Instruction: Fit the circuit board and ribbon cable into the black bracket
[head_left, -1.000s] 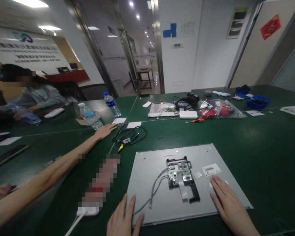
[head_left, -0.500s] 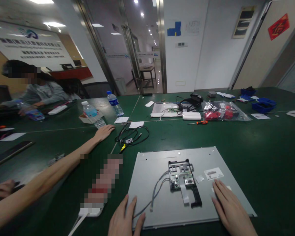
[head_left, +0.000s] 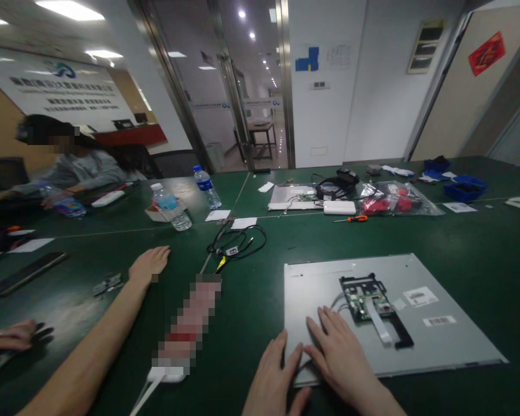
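Observation:
A flat grey metal panel [head_left: 442,318], like the back of a display, lies on the green table in front of me. Fixed to it is a black frame [head_left: 401,332] carrying a green circuit board [head_left: 361,306] and a white ribbon cable [head_left: 378,323]. My left hand [head_left: 271,375] is at the panel's near left edge with its fingers spread. Beside it, my right hand [head_left: 340,355] rests on the panel's left part, fingers stretched out. It covers most of the thin grey cables [head_left: 338,301] leaving the board. White labels [head_left: 421,296] sit on the panel's right side.
A co-worker's arm [head_left: 99,329] reaches in from the left. A black cable coil [head_left: 242,242], water bottles [head_left: 171,207], an orange screwdriver [head_left: 355,219], another panel [head_left: 281,196] and a plastic bag with red items [head_left: 394,197] lie farther back. Another person [head_left: 86,164] sits at left.
The panel has shifted right and turned slightly. My right hand has moved from its right side to its left part, over the cables. The co-worker's hand has drawn back from the bottle.

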Demonstrator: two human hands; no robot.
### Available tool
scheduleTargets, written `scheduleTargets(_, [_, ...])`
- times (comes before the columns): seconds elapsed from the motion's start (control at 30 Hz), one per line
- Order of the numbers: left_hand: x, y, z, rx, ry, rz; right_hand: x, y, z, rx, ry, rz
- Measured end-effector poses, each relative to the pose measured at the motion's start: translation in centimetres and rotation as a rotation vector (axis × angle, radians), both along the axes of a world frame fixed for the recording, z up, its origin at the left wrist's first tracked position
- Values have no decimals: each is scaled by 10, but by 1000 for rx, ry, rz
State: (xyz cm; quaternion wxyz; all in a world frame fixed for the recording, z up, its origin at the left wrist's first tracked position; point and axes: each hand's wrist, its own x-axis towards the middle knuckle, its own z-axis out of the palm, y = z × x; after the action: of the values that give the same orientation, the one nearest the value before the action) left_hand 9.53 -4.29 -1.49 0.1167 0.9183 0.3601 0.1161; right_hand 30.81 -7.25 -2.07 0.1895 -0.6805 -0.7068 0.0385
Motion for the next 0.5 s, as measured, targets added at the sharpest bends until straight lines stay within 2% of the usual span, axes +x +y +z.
scheduleTargets(0.13, [22, 7, 16, -239, -29, -123, 28, 2, -14, -28, -146, -188])
scheduleTargets(0.2, [22, 10, 14, -278, -52, -130, 51, -6, -21, -34, -222, -247])
scheduleTargets(0.3, [13, 12, -6, -245, -75, -157, 93, -25, -34, -43, -316, -370])
scheduleTargets(0.4, [2, 13, -29, -142, -111, -186, 143, -47, -48, -56, -338, -455])
scheduleTargets(0.5, [-2, 15, -40, -42, -141, -234, 201, -68, -63, -21, -292, -525])
